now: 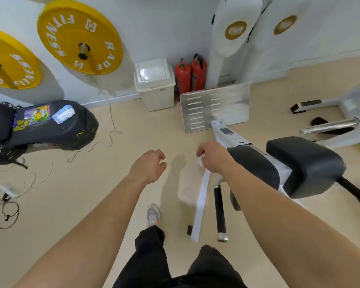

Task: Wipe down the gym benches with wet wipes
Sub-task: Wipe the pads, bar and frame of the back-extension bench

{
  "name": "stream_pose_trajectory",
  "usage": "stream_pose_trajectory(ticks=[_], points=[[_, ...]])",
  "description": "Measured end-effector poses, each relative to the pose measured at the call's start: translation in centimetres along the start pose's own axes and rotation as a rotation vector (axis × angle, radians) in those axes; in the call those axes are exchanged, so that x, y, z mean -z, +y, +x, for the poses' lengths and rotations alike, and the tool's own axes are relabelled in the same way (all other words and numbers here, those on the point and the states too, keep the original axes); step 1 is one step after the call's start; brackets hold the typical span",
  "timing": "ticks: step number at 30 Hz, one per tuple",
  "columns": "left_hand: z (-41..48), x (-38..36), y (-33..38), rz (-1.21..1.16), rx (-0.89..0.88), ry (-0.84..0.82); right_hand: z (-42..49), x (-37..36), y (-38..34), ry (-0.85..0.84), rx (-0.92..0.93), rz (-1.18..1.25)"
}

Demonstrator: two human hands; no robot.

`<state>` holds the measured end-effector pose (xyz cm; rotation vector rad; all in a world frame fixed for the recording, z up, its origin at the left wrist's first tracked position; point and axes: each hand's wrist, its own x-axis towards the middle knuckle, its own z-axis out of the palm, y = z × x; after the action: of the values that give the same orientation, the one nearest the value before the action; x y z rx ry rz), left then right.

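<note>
Bare forearms (87, 229), right grip (213, 157) tight around a wet wipe (201, 160) (left grip (149, 166) loosely curled, empty) near black bench pad (303, 163).

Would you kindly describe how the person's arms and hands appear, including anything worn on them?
The left forearm and right forearm are bare, no sleeves in view. The left hand and right hand wear no gloves; no watch, bracelet or ring shows.

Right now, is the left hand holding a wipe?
No, the left hand is empty; the wipe is in the right hand.
</note>
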<state>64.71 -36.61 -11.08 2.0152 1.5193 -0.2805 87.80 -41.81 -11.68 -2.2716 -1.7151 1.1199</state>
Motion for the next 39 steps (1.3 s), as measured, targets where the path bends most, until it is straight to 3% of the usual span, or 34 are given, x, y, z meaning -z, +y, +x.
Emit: stream_pose_trajectory(ticks=[7, 13, 19, 28, 39], points=[[10.8, 7.2, 1.0, 0.124, -0.261, -0.108, 3.7, 3.5, -1.7, 0.167, -0.281, 0.161], [19.2, 10.2, 7.7, 0.245, -0.475, -0.191, 5.7, 6.7, 0.3, 0.325, -0.456, 0.253], [28.3, 9.2, 18.2, 0.389, -0.686, -0.291, 9.4, 9.5, 5.9, 0.446, -0.633, 0.403], [40.2, 7.9, 33.1, 0.657, -0.865, -0.409, 15.9, 15.0, 15.2, 0.528, -0.871, 0.675], [39.5, 0.2, 43.5, 0.954, -1.144, -0.556, 12.8, 12.8, 17.8, 0.853, -1.219, 0.937]])
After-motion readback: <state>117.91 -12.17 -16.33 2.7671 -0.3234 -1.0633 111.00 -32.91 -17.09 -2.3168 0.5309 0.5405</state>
